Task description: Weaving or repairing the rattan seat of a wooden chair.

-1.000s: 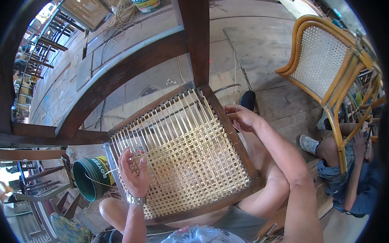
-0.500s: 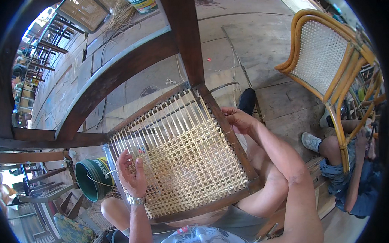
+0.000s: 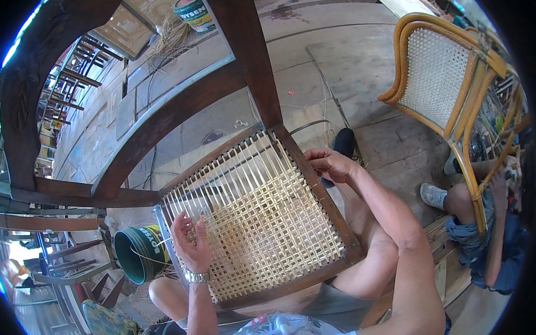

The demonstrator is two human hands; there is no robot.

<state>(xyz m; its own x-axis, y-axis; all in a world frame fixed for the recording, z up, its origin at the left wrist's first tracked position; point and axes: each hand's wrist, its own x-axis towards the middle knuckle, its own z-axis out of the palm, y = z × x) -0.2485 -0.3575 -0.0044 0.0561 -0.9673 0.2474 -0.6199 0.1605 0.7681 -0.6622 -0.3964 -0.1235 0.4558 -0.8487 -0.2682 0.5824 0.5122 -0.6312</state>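
A dark wooden chair frame (image 3: 269, 102) lies tilted across my lap. Its seat carries a woven cane panel (image 3: 271, 232), dense on the near side, while only parallel cane strands (image 3: 235, 175) span the far side. My left hand (image 3: 191, 244), wearing a metal watch (image 3: 195, 276), hovers over the seat's left edge with palm up and fingers loosely curled and apart. At the right seat rail, my right hand (image 3: 332, 165) has its thumb and fingers pressed together near the rail's outer side. Whatever lies between those fingertips is too small or hidden to make out.
A green bucket (image 3: 136, 254) stands left of the seat; another bucket (image 3: 193, 12) is at the far side beside loose cane fibres (image 3: 171, 35). To the right stands a rattan chair (image 3: 433, 76), with another person's leg (image 3: 458, 201) behind it. Wooden furniture parts crowd the left.
The whole view has shifted slightly, so the chair and left-side objects sit further right. Against the seat, both hands keep nearly the same places and poses.
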